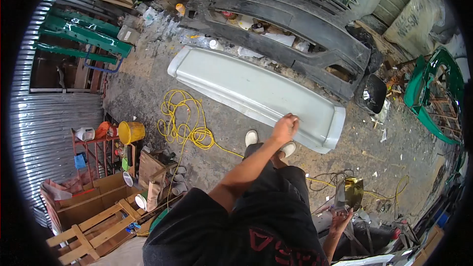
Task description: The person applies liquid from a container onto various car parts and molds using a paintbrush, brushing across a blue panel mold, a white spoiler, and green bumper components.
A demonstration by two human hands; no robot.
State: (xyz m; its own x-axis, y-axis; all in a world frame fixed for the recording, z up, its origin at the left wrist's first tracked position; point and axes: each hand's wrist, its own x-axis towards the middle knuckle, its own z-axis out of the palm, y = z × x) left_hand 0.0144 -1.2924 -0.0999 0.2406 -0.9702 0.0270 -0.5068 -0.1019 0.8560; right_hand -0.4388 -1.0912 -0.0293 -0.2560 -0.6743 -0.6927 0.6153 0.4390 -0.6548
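Observation:
A long pale grey-white panel [251, 88] with raised ends lies on the floor in front of my feet. Over its lower right part is my left hand [286, 128], its fingers curled together; whatever they may hold is too small to make out, and I cannot tell whether they touch the panel. At the lower right, my right hand [341, 219] grips the bottom of a shiny gold-coloured container [353, 193], held upright away from the panel.
A large dark bumper-like part [276, 17] lies beyond the panel. Yellow hose [199, 135] coils on the floor at the left. A yellow bucket [131, 133], wooden pallet [98, 224] and green frames [84, 34] stand left; another green part [419, 103] is at right.

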